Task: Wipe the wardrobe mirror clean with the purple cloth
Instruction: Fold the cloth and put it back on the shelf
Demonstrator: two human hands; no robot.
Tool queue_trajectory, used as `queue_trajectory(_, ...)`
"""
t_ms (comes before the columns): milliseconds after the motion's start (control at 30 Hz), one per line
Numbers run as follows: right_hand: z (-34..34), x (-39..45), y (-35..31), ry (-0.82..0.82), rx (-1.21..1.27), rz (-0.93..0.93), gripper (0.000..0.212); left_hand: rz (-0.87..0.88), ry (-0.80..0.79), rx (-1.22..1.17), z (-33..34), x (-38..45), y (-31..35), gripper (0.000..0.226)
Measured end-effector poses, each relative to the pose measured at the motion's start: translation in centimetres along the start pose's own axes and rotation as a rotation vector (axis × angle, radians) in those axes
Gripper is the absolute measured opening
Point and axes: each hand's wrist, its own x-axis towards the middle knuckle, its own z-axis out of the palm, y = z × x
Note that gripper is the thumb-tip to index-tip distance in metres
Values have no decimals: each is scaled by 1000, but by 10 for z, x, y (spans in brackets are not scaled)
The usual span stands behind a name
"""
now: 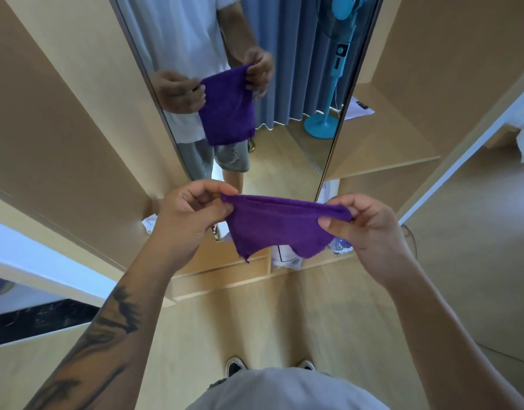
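The purple cloth (280,226) hangs folded between my two hands, just in front of the wardrobe. My left hand (189,211) pinches its left top corner, and my right hand (364,223) pinches the right top corner. The tall wardrobe mirror (290,149) stands straight ahead in a thin metal frame, a short distance beyond the cloth. The cloth does not touch the glass. In the mirror I see the reflection of both hands holding the cloth against a white shirt.
Light wooden wardrobe panels (77,137) flank the mirror. Low open compartments (266,270) under it hold white items and a plastic bottle. A shelf (382,143) sits right of the mirror. The reflection shows a blue standing fan and a curtain. My shoes (235,365) stand on the wooden floor.
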Motion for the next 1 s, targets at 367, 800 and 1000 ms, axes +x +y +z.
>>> queue_trajectory(367,14,-1,-43,24,-43,-77,19,48,0,-262,20,-1,19,17)
queue_trajectory(800,28,4,-19,210,122,195,13,-473,-184,-321,45,-25,-25,70)
queue_trajectory(1000,11,4,-6,133,334,404,58,-517,-82,-351,44,-16,-33,62)
